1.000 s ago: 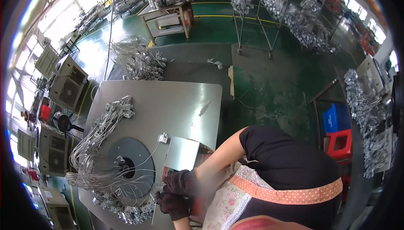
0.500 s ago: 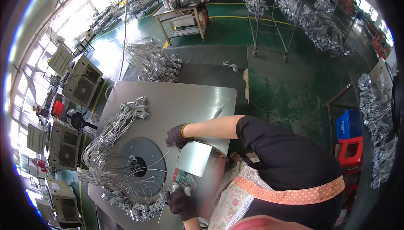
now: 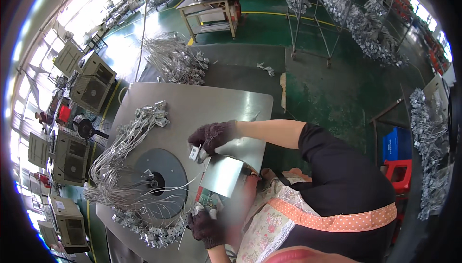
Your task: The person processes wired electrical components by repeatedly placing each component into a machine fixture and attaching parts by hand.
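My right hand [image 3: 211,138], in a dark knit glove, is closed over the table beside a box-like silver metal cover [image 3: 222,175]. A small silver-white metal piece [image 3: 194,153] shows at its fingertips. My left hand [image 3: 207,229], gloved the same way, is at the near end of the cover, fingers bent at a small green and red fixture [image 3: 207,198]. White shows at its fingertips; what it grips is too small to make out. Thin grey wires [image 3: 108,169] with metal end pieces [image 3: 156,234] curve around a dark round disc [image 3: 166,166] with a central hub.
Everything rests on a grey metal table [image 3: 202,99]. Beyond it lies a heap of wires [image 3: 175,61]. Machines [image 3: 91,87] and a black fan [image 3: 86,128] stand left. A wheeled rack [image 3: 332,27] hung with wires is behind; a blue bin [image 3: 397,143] and red stool [image 3: 399,175] are right.
My right hand has risen from the table beside the cover and turned, and a small metal piece now shows at its fingertips. My left hand stays at the fixture. The view has shifted slightly.
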